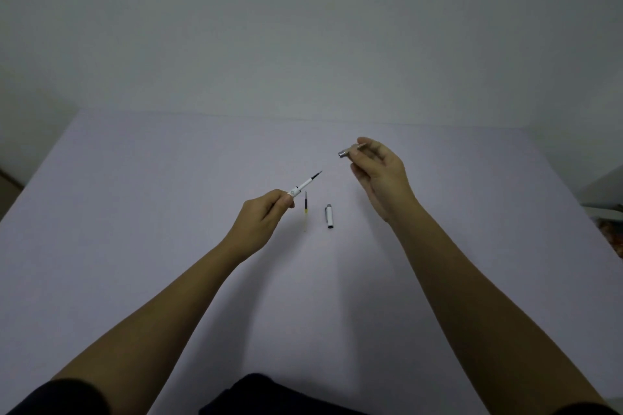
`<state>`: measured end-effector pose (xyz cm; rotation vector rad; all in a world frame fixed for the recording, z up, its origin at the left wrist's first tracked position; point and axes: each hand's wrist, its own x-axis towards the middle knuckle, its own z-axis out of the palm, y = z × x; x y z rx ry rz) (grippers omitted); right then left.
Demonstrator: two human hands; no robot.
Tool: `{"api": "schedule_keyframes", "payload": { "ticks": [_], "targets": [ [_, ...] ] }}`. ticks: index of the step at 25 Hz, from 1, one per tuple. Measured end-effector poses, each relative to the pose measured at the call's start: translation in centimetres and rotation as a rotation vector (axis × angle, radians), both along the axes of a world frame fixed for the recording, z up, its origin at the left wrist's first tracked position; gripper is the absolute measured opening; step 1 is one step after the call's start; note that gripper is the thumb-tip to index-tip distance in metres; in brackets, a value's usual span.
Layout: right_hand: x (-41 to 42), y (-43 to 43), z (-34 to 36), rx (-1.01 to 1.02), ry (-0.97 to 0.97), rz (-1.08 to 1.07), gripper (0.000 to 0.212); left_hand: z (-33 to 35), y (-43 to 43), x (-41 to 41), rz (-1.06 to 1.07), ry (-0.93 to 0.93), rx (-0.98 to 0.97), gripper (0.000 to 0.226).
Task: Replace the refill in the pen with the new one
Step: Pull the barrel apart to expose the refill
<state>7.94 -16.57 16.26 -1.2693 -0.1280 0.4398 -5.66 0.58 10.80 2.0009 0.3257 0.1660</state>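
Note:
My left hand (261, 217) grips the white pen barrel (301, 186), from which a refill with a dark tip (316, 175) sticks out toward the upper right. My right hand (379, 168) is raised above the table and pinches the silver front piece of the pen (347, 151) between thumb and fingers. The two hands are apart. On the table between them lie a loose refill (305, 212) with a yellowish lower part and the white pen cap (329, 216) with its clip.
A pale lilac table (168, 212) spans the view, its far edge meeting a plain wall. Some objects sit past the table's right edge (612, 212). Dark clothing shows at the bottom.

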Motion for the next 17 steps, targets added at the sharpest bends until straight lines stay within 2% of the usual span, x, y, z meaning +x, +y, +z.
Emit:
{"api": "schedule_keyframes", "payload": {
  "ticks": [3,6,8,12,14,17],
  "targets": [
    [1.3,-0.4,-3.1,-0.176,0.039,-0.004,0.025,-0.2,0.0,0.7,0.056,0.008,-0.047,0.025],
    [2.0,-0.6,-8.1,-0.491,0.035,0.011,0.037,-0.8,-0.2,1.7,0.091,0.024,-0.107,0.024],
    [2.5,-0.6,-10.9,-0.672,-0.002,-0.021,0.034,-1.4,-0.3,2.5,0.101,0.035,-0.125,0.024],
    [3.2,-0.6,-14.6,-0.836,-0.056,-0.022,0.025,-2.6,-0.2,3.3,0.123,0.062,-0.133,0.023],
    [4.0,0.1,-17.3,-0.918,-0.014,0.014,0.025,-4.5,0.5,4.5,0.136,0.133,-0.139,0.023],
    [3.9,0.1,-17.2,-0.936,-0.031,0.032,0.026,-4.2,0.5,4.8,0.127,0.129,-0.138,0.023]
  ]
}}
